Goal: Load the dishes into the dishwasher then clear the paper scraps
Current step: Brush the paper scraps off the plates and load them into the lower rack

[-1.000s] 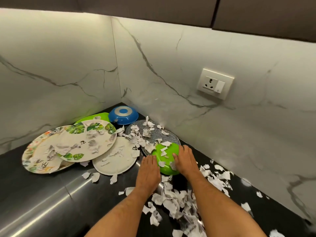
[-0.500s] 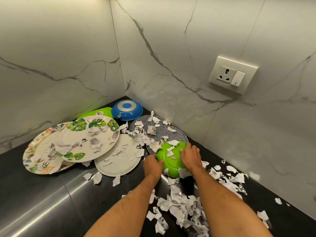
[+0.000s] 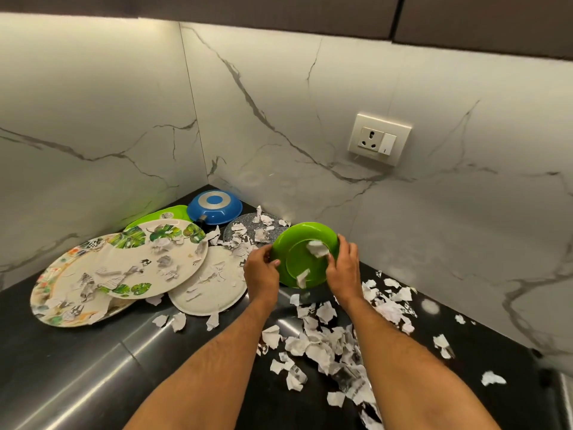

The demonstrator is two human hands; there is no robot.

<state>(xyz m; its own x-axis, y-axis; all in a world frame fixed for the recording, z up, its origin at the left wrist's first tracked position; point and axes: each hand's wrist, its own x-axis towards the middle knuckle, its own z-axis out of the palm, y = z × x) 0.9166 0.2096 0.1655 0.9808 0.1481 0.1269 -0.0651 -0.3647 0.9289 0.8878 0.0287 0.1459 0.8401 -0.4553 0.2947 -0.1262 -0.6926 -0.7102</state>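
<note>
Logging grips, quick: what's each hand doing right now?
Left hand: holding the green plate's left rim.
Right hand: holding its right rim.

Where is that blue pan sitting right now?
In the head view, the blue pan sits upside down in the far corner of the counter, against the marble wall, just behind the leaf-print plate and left of the grey speckled plate.
</note>
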